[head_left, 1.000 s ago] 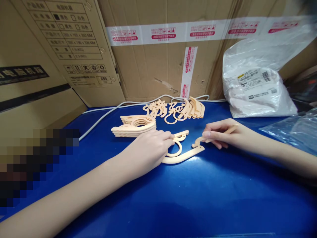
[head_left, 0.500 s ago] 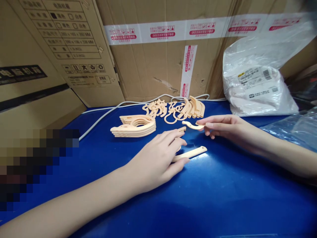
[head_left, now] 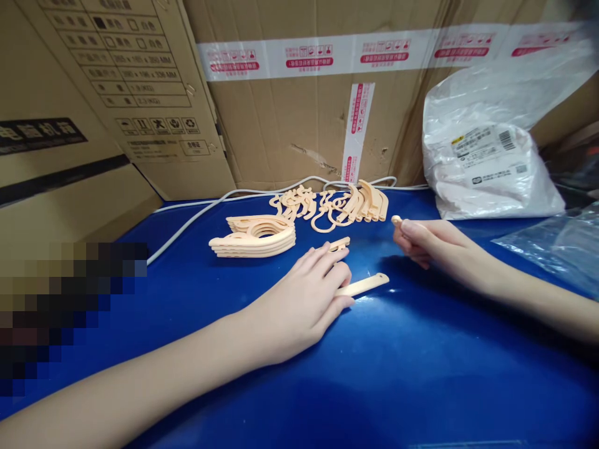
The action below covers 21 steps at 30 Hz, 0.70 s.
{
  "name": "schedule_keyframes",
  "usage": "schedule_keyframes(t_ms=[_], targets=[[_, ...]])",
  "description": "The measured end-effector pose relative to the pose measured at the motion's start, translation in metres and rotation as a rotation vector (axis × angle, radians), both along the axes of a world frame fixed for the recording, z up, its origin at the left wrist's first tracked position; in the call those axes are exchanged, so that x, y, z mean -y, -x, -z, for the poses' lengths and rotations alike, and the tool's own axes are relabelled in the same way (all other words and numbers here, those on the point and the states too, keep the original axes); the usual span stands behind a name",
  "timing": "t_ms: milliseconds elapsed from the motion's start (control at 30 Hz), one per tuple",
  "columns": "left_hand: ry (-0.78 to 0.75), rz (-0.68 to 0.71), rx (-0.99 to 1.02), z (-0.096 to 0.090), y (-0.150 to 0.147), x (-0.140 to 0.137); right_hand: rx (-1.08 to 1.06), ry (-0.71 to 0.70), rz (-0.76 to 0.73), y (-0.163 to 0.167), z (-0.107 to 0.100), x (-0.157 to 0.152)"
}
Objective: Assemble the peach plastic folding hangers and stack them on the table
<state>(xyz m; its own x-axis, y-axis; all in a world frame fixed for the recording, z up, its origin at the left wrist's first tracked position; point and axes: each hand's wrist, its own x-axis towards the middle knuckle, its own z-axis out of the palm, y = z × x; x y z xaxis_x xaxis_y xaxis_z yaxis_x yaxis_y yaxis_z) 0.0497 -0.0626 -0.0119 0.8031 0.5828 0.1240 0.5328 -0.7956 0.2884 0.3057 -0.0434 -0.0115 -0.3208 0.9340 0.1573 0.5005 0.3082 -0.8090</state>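
My left hand (head_left: 311, 290) lies low over the table, its fingers and thumb closed around a beige plastic hanger piece. A flat arm of that hanger piece (head_left: 367, 284), with a hole near its end, sticks out to the right. Another beige part (head_left: 340, 244) shows beyond my fingertips; whether the two are joined is hidden. My right hand (head_left: 428, 243) is raised off the table to the right, thumb and fingers pinched on a small beige hanger part (head_left: 397, 220). Only its tip shows; the rest is inside my fingers.
Stacked beige hanger bodies (head_left: 255, 242) sit left of centre. Behind are loose plastic hooks (head_left: 299, 202) and curved hanger arms (head_left: 367, 204). A white cable (head_left: 196, 218) runs along cardboard boxes (head_left: 281, 125). A white plastic bag (head_left: 491, 162) and clear plastic film (head_left: 561, 243) lie right.
My right hand has moved a little right and turned, so the curved part it holds is now mostly hidden. My left hand's fingers have curled slightly tighter around its piece.
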Motion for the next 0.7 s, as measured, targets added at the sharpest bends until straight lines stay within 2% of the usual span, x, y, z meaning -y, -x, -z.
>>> schedule_keyframes(t_ms=[100,233,400,700], targets=[[0.045,-0.032,0.005,-0.001,0.001,0.001,0.212,-0.114,-0.016,-0.001,-0.004,0.003],[0.078,-0.052,0.058,-0.003,0.001,0.002,0.369,-0.143,-0.031,0.0,-0.01,0.006],[0.109,-0.08,0.135,-0.003,0.002,0.002,0.352,-0.112,-0.127,0.003,-0.013,0.01],[0.123,-0.076,0.142,-0.002,0.001,0.002,0.297,0.018,-0.171,0.011,-0.011,0.019]])
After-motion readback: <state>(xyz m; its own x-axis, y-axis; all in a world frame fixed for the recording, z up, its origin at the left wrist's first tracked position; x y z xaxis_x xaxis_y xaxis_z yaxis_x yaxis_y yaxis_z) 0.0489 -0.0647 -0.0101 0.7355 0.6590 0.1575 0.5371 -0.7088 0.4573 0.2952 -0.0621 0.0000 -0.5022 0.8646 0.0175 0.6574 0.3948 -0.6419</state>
